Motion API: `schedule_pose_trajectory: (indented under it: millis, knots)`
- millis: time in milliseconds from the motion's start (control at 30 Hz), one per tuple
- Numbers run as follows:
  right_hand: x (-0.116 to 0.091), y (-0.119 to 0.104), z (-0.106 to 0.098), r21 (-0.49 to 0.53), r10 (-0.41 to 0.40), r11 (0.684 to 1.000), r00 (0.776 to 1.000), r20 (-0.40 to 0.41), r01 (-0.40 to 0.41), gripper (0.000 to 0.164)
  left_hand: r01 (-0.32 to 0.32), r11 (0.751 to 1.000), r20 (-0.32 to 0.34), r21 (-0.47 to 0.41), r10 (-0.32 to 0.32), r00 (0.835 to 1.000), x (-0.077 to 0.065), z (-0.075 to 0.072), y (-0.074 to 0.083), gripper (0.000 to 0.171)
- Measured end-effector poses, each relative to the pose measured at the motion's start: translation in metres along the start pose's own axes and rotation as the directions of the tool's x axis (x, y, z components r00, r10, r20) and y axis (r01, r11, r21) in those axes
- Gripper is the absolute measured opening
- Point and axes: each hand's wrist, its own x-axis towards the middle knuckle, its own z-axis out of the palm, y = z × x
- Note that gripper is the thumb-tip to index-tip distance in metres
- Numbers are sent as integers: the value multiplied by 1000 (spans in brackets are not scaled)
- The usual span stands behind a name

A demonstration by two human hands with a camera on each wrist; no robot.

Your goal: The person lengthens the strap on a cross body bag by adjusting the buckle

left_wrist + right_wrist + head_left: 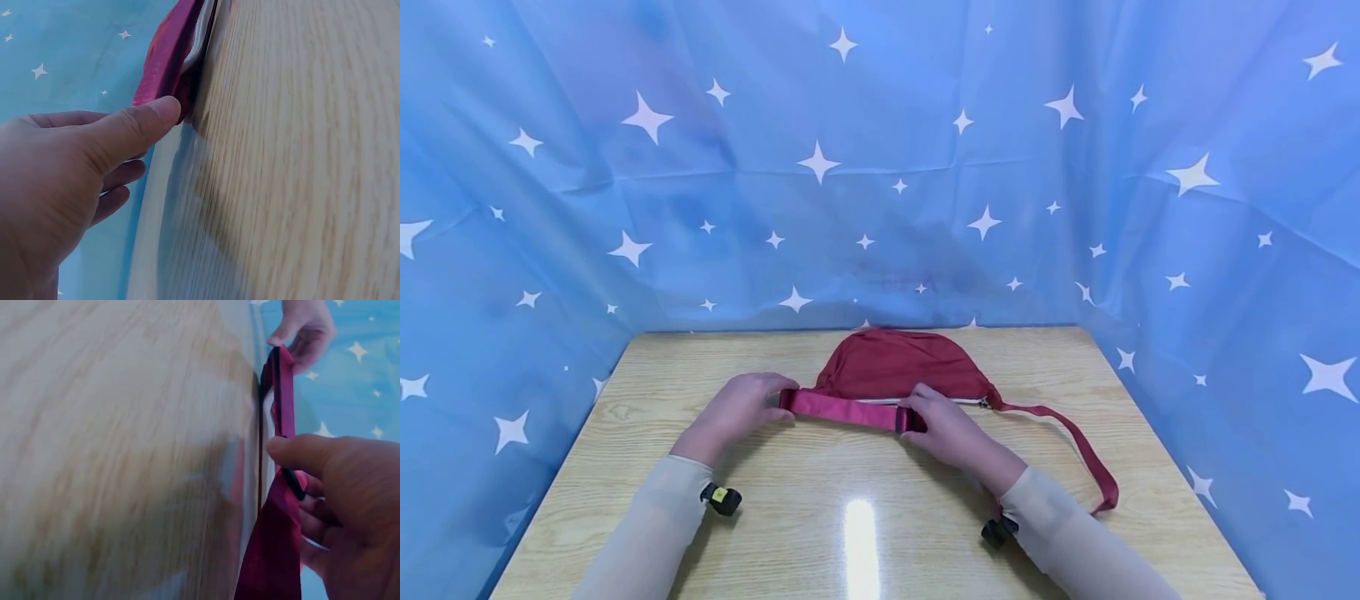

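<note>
A dark red waist bag lies near the far edge of the wooden table, its pale zipper along the near side. In front of it a brighter pink-red strap is stretched between the two hands. My left hand pinches the strap's left end between thumb and fingers, close to the bag's left corner. With thumb and fingers, my right hand grips the strap at a black plastic slider. In the right wrist view the strap runs on below that slider, toward the camera.
From the bag's right corner another length of strap curves over the table toward the right forearm. Blue curtains with white stars stand behind and at both sides. Each wrist wears a small black camera.
</note>
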Motion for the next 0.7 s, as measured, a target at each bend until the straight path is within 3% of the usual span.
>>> schedule_pose_trajectory:
  millis: [200,333,433,567,700]
  knots:
    - [4,6,6,5,-20,1000,999,47,19,46,18,1000,45,-4,-17,999,1,1,0,55]
    - [10,12,6,61,-33,998,996,79,28,47,2,1000,46,10,-3,999,3,5,-1,52]
    - [17,37,21,95,-64,994,995,74,57,50,10,1000,41,6,-11,999,3,8,-2,50]
    - [17,34,24,113,-22,993,998,67,14,50,43,999,37,-33,-42,998,3,13,-4,49]
    - [10,6,11,111,88,989,993,77,-97,48,60,996,41,-68,-58,997,1,16,-4,50]
